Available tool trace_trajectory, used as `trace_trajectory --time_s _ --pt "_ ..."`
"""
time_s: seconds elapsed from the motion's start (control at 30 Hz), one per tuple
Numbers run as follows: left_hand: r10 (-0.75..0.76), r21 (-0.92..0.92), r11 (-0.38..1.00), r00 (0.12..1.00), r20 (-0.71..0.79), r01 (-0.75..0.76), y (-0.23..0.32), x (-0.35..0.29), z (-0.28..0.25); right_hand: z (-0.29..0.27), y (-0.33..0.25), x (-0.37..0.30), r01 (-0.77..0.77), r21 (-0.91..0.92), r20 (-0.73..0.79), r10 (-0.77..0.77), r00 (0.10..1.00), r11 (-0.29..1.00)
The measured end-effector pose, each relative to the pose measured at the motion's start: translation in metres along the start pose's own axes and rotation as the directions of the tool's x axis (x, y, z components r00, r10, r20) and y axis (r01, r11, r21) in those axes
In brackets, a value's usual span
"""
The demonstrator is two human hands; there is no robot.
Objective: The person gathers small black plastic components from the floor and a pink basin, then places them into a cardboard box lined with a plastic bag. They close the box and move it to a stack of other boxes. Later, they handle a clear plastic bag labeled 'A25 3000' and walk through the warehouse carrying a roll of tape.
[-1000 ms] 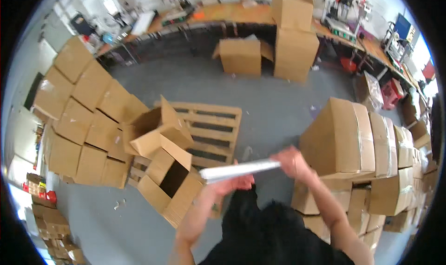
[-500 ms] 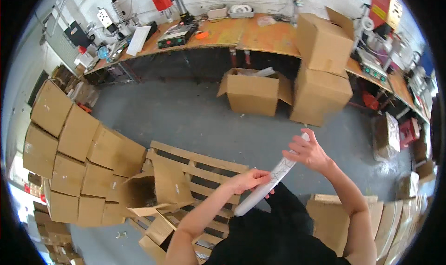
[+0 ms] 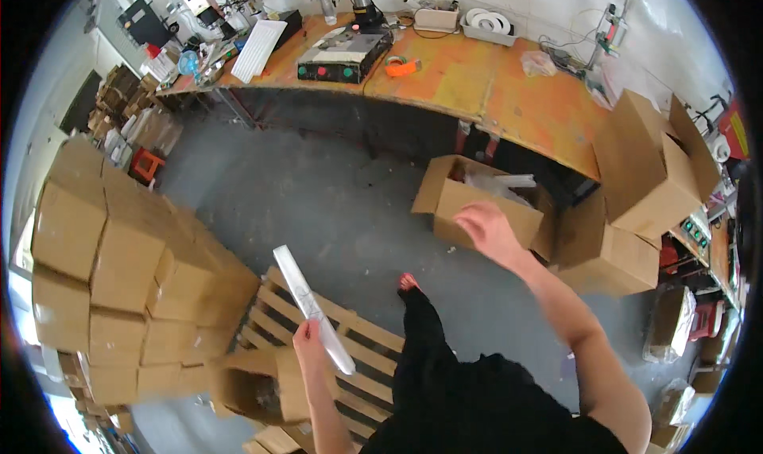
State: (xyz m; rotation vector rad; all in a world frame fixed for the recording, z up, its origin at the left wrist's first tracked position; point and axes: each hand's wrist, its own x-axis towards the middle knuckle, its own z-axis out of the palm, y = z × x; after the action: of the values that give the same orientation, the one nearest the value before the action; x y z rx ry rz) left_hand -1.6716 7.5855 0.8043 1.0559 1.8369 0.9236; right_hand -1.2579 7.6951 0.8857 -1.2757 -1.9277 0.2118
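My left hand [image 3: 308, 344] is closed around the lower part of a long, narrow white packet [image 3: 297, 285] with a shiny surface and faint dark lines. The packet leans up and to the left above a wooden pallet [image 3: 367, 341]. Out in front on the right, my right hand [image 3: 491, 230] hovers with its fingers loosely bent and thumb apart. Nothing shows in it. Behind that hand, an open cardboard box [image 3: 447, 206] on the floor holds clear plastic and white strips. Close below my left hand stands another open cardboard box [image 3: 292, 386].
Stacked cardboard boxes [image 3: 131, 239] rise on the left. A long wooden workbench [image 3: 445, 72] runs along the back, bearing a machine [image 3: 342, 56] and an orange tape dispenser [image 3: 403, 67]. Two more boxes stand at right, an open one [image 3: 648, 168] on top. My foot [image 3: 408, 282] is on the grey floor.
My right hand has let go of the packet and moved forward, toward the open floor box. The packet has swung left in my left hand. The view has turned, and the workbench appears nearer.
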Motion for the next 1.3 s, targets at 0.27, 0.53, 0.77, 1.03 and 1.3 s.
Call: trace_trajectory --time_s 0.27,0.53,0.77,1.03,1.3 --pt "0.244 0.228 0.953 0.949 -0.199 -0.197 0.117 0.252 0.003 0.132 0.195 0.228 -0.719 0.626 0.346 0.719 0.603 0.302" --pt "0.159 0.237 0.968 0.926 -0.344 -0.079 0.125 0.41 -0.027 0.285 0.423 0.437 -0.621 0.769 0.368 0.9 0.234 -0.152" --pt "0.107 0.453 0.887 0.917 -0.384 0.086 0.147 0.511 -0.066 0.408 0.526 0.554 -0.704 0.666 0.122 0.967 -0.222 -0.246" --pt "0.271 0.374 0.9 0.959 -0.076 -0.225 0.238 0.71 -0.01 0.372 0.541 0.553 -0.714 0.7 -0.198 0.953 -0.229 -0.026" --pt "0.502 0.207 0.713 0.694 0.516 -0.67 0.34 0.825 0.129 0.221 0.283 0.519 -0.742 0.361 -0.762 0.638 0.115 0.565"
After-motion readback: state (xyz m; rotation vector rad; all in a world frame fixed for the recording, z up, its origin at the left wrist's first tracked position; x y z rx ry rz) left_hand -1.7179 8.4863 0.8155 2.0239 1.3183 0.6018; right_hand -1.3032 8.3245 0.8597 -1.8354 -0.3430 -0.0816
